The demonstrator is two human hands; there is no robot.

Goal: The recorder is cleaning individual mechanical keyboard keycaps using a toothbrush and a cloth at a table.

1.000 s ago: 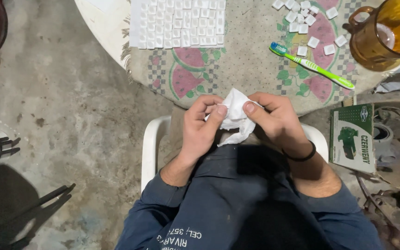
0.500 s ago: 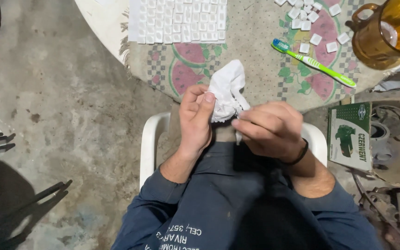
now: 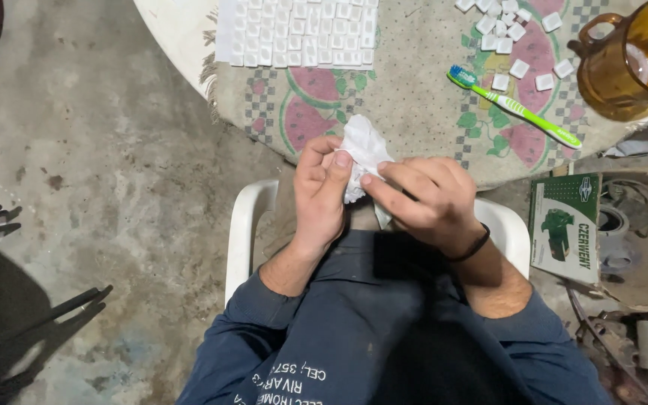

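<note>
Table [image 3: 414, 112]: sheet of small tiles [image 3: 298, 30] at far left; loose tiles [image 3: 511, 45] far right, toothbrush [image 3: 515, 107] just before them; jug [image 3: 631, 60] at right edge. Crumpled cloth [image 3: 363, 150] between left hand [image 3: 320, 196] and right hand [image 3: 425, 201], before the table's near edge (above a chair [image 3: 245, 225]). Box [image 3: 564, 229] right of chair.

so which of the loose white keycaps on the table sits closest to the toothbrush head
The single square keycap just right of the blue bristle head of the toothbrush, almost touching the green handle. The other loose ones cluster higher up, nearer the amber jug.
</note>
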